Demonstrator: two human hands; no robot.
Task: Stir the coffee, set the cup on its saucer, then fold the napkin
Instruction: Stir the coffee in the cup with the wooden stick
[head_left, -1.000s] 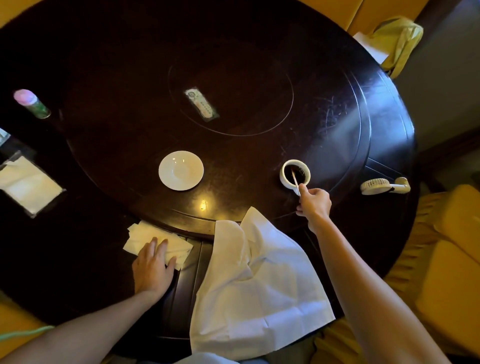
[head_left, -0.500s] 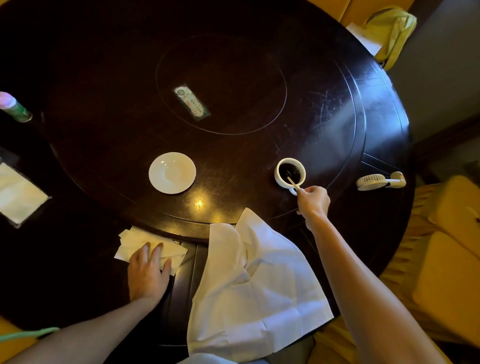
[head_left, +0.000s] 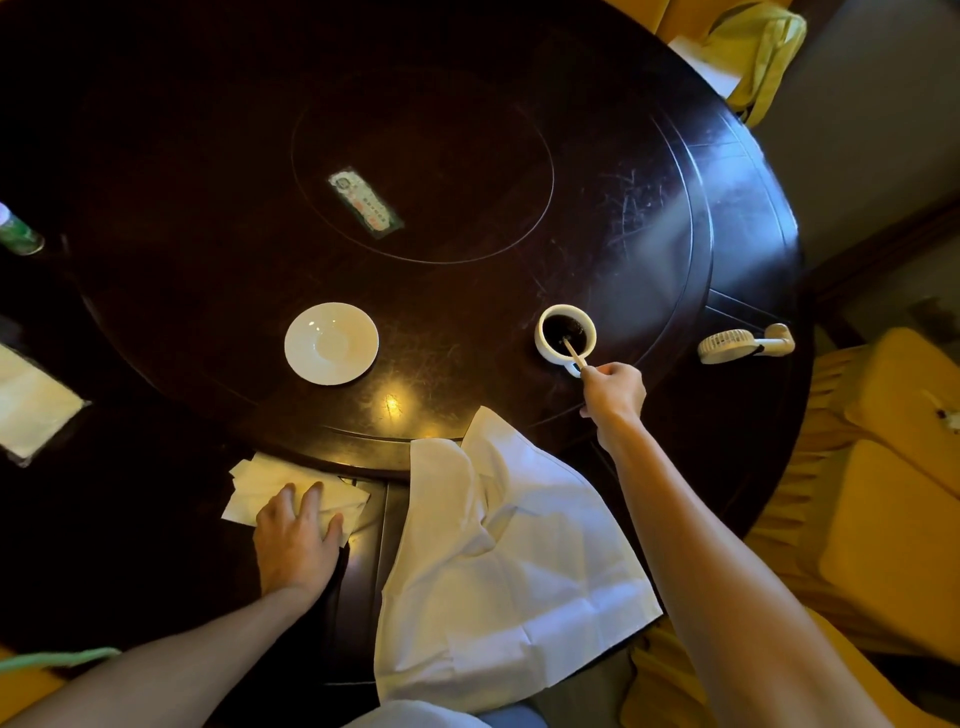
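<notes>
Coffee cup (head_left: 565, 335) stirred by right hand (head_left: 613, 389) pinching stick (head_left: 573, 355) (left hand (head_left: 296, 540) flat).

Bare worktop (head_left: 457, 332) lies open between saucer (head_left: 331, 343) and cup (head_left: 565, 333). At six o'clock the napkin (head_left: 498, 561) drapes the edge; at three o'clock sits a small fan (head_left: 744, 345).

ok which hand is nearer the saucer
Left. The left hand rests on the folded napkins below the saucer; the right hand is farther off, holding the stirrer in the cup.
</notes>
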